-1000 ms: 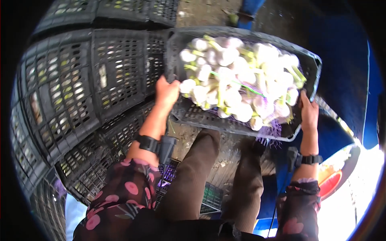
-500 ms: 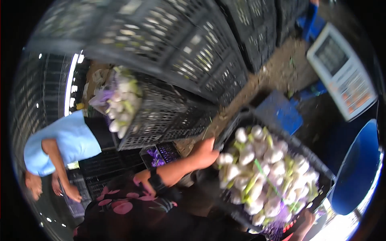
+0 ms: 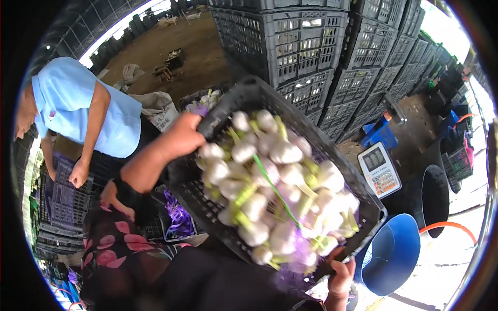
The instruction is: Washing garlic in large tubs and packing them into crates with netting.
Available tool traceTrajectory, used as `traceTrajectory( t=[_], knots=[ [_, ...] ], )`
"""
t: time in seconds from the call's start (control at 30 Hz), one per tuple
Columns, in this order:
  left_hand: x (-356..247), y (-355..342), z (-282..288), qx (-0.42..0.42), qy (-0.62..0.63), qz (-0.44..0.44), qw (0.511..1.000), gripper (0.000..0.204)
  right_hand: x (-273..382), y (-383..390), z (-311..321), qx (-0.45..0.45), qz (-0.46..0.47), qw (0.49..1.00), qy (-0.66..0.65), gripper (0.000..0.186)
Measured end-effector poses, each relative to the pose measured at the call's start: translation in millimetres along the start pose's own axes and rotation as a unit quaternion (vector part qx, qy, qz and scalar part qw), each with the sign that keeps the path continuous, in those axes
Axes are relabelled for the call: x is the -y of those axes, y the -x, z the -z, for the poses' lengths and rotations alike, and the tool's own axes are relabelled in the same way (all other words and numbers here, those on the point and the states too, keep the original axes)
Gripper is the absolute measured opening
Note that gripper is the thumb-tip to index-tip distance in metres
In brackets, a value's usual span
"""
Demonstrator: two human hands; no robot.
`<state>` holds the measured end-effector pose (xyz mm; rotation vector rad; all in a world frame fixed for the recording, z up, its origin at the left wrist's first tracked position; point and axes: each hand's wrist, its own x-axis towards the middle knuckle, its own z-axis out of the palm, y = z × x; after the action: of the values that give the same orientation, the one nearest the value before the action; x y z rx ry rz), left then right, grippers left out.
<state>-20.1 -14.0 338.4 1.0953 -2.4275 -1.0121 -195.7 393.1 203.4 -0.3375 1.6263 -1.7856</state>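
A black plastic crate [image 3: 337, 160] hangs tilted in front of my body, filled with white garlic bulbs [image 3: 282, 151] with short green stems. Purple mesh netting [image 3: 298, 254] and a thin green strip [image 3: 270, 179] lie among the bulbs. My left hand [image 3: 184, 133] is closed around the crate's far left rim; a dark band sits on that arm. At the near right end, my right hand [image 3: 341, 274] grips the rim, its fingers partly hidden by the crate.
Tall stacks of black crates [image 3: 306, 46] stand ahead. A white scale display [image 3: 379, 170] and a blue bucket [image 3: 391, 254] are to the right. At left a person in a light blue shirt [image 3: 85, 109] bends over crates. Purple netting [image 3: 178, 215] lies in a lower crate.
The garlic crate has come up, closer to me and leftward in view, with both hands still on it. My view has swung, bringing the crate stacks and the person into different places.
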Motion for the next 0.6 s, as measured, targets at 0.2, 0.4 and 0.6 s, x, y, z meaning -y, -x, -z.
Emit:
traceTrajectory(
  t=[0.2, 0.4, 0.6],
  knots=[
    [94.6, -105.9, 117.4, -0.063, -0.117, -0.011, 0.991, 0.021, -2.4, -54.2, -140.4, 0.204, -0.008, 0.979, -0.03, 0.02],
    [185.8, -229.1, 201.5, -0.008, -0.126, -0.028, 0.992, 0.027, -8.7, -118.6, -261.8, 0.311, -0.009, 0.946, -0.088, 0.032],
    [264.4, -347.7, 193.8, 0.023, -0.166, -0.061, 0.984, 0.027, -36.5, -150.0, -363.2, 0.361, 0.112, 0.92, -0.104, 0.046]
  ],
)
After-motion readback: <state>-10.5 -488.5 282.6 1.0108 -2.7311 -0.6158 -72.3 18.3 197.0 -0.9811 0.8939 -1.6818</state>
